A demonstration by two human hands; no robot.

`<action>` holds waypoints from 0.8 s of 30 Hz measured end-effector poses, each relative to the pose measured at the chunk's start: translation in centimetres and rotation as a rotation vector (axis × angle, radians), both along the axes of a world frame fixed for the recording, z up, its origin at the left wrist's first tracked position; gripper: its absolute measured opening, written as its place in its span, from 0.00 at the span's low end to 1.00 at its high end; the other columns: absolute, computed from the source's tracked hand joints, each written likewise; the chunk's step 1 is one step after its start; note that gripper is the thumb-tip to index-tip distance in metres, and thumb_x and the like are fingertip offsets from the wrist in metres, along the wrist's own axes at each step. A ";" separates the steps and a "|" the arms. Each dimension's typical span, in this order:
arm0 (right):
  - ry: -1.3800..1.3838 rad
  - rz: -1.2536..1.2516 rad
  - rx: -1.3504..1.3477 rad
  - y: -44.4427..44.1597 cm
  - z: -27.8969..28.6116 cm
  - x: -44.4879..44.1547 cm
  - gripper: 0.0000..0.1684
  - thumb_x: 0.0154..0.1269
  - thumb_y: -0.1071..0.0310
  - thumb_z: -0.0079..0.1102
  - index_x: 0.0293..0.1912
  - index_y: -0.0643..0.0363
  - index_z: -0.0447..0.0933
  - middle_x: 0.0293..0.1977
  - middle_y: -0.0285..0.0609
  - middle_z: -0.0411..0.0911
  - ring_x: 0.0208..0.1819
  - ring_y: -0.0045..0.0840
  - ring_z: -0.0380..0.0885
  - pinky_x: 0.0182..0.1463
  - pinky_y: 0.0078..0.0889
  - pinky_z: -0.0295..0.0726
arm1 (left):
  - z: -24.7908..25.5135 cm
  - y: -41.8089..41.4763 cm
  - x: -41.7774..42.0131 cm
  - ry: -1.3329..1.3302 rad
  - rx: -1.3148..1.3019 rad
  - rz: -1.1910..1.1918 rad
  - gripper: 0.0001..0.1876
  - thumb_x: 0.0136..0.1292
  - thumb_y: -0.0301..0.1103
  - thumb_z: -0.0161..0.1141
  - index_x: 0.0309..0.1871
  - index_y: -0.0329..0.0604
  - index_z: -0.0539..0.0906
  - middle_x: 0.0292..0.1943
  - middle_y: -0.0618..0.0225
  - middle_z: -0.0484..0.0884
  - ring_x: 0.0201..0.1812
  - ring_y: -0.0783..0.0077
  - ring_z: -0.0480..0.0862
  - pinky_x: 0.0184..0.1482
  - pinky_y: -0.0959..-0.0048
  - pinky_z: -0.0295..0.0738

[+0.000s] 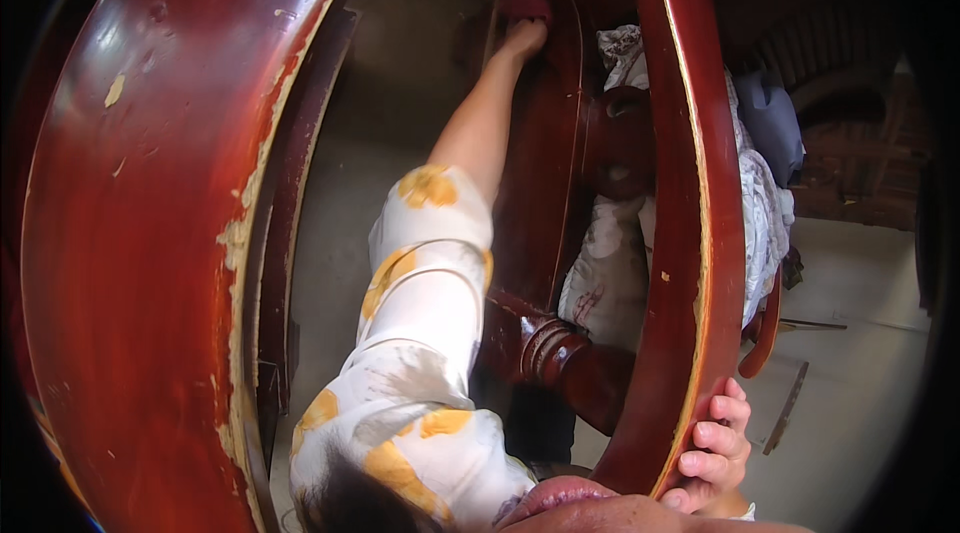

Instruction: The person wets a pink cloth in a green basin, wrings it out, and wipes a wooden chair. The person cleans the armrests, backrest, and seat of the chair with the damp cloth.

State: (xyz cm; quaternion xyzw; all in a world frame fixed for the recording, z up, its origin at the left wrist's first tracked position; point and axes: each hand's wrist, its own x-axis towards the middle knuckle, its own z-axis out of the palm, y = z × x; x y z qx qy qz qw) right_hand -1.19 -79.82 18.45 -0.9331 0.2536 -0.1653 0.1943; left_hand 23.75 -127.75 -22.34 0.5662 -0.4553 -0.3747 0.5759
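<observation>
My left arm, in a white sleeve with yellow flowers, reaches far up the view between two curved rails. At its end my left hand (528,36) is closed on a dark red cloth (525,4), partly lost in shadow. The cloth is against the far end of a dark red wooden panel (536,180). At the lower right, my right hand (716,447) grips the worn edge of a curved red wooden rail (686,233), fingers curled over its outer side.
A broad varnished wooden rail (142,233) with chipped edges fills the left. A turned wooden post (559,353) stands below the panel. Patterned fabric (607,263) lies behind the right rail, with bundled cloth (765,210) beyond it. A thin strip (786,409) lies on the floor.
</observation>
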 end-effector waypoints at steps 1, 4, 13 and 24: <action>0.008 -0.008 0.003 -0.5 -0.3 0.4 0.28 0.69 0.41 0.60 0.61 0.46 0.81 0.66 0.40 0.76 0.71 0.48 0.68 0.78 0.61 0.54 | 0.6 2.7 0.2 -0.098 0.028 -0.039 0.32 0.73 0.48 0.38 0.62 0.27 0.77 0.66 0.36 0.74 0.69 0.35 0.71 0.72 0.49 0.62; 0.071 -0.142 -0.016 0.7 0.7 1.4 0.25 0.60 0.40 0.67 0.51 0.41 0.86 0.58 0.33 0.81 0.64 0.44 0.73 0.74 0.59 0.61 | 4.2 10.3 -3.1 0.141 0.164 0.029 0.34 0.75 0.51 0.36 0.55 0.25 0.83 0.62 0.31 0.75 0.67 0.35 0.73 0.70 0.49 0.64; 0.093 -0.132 -0.018 0.2 1.1 2.1 0.26 0.56 0.43 0.68 0.49 0.46 0.87 0.55 0.41 0.84 0.62 0.47 0.75 0.72 0.62 0.62 | 9.0 35.4 -8.0 0.216 -0.226 -0.237 0.21 0.66 0.34 0.54 0.62 0.44 0.79 0.64 0.49 0.76 0.71 0.45 0.68 0.74 0.46 0.55; 0.104 -0.116 0.014 0.4 1.2 1.7 0.25 0.54 0.43 0.70 0.49 0.43 0.88 0.54 0.36 0.84 0.61 0.43 0.76 0.73 0.58 0.61 | 6.2 5.1 -0.1 0.038 0.118 0.106 0.35 0.74 0.54 0.41 0.64 0.26 0.75 0.61 0.36 0.76 0.68 0.38 0.70 0.70 0.52 0.65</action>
